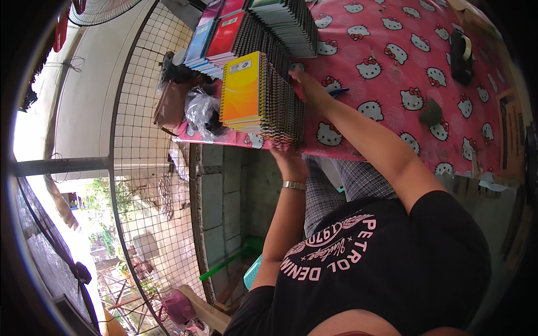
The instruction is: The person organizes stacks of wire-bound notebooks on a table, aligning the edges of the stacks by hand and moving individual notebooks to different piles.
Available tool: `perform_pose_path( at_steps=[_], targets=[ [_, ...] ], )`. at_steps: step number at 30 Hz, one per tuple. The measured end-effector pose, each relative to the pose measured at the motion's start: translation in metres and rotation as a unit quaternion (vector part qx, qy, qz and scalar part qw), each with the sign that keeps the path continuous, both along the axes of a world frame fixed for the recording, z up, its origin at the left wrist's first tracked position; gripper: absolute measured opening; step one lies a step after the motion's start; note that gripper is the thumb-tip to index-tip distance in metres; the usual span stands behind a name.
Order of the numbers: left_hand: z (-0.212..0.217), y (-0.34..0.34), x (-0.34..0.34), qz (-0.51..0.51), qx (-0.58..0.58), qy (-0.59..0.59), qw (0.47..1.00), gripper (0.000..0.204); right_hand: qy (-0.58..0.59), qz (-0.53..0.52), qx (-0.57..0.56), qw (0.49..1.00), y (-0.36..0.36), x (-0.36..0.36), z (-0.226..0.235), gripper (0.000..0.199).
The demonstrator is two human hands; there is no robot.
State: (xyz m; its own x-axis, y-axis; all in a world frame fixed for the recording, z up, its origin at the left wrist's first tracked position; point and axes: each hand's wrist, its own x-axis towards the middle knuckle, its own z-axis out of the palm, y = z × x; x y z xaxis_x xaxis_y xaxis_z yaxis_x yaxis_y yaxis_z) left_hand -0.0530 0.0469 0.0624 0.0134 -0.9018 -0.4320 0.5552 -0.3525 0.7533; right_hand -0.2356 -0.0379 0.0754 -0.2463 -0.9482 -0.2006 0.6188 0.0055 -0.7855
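Observation:
A stack of spiral notebooks with yellow-orange covers (242,92) stands at the table's near left edge, its black coils toward the right. At the near end of that stack is my left hand (287,161), a metal-band watch (294,185) on its wrist. The coils hide most of its fingers. On the stack's right side rests my right hand (303,84), its visible fingers stretched out and partly hidden by the notebooks. Behind are more notebook stacks: red (227,35), blue (199,45) and green-covered (288,28).
Pink cat-print cloth covers the table (386,92). A blue pen-like item (339,92) lies beside my right forearm. Left of the stack are a clear plastic bag (203,112) and a brown bag (172,105). A tape dispenser (462,56) and a cardboard box (511,134) sit at right. Wire mesh (147,112) borders the left.

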Motion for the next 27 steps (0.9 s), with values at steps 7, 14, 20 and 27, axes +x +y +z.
perform_pose_path(
  at_steps=[7,14,20,27],
  targets=[
    [0.142,-0.074,0.015,-0.098,-0.29,0.024,0.952,0.067,0.326,-0.205,-0.249,0.889,0.005,-0.013,0.116,0.055],
    [0.168,-0.086,0.017,-0.228,-0.276,-0.123,0.926,0.052,0.523,-0.285,-0.081,0.799,0.005,0.062,0.146,0.065],
    [0.169,-0.085,0.007,-0.192,-0.303,-0.114,0.927,0.049,0.365,-0.236,-0.195,0.879,0.0,-0.012,0.11,0.065],
    [0.156,-0.079,-0.016,-0.062,-0.334,-0.079,0.937,0.047,0.339,-0.082,-0.156,0.924,-0.015,-0.009,0.121,0.058]
  ],
)
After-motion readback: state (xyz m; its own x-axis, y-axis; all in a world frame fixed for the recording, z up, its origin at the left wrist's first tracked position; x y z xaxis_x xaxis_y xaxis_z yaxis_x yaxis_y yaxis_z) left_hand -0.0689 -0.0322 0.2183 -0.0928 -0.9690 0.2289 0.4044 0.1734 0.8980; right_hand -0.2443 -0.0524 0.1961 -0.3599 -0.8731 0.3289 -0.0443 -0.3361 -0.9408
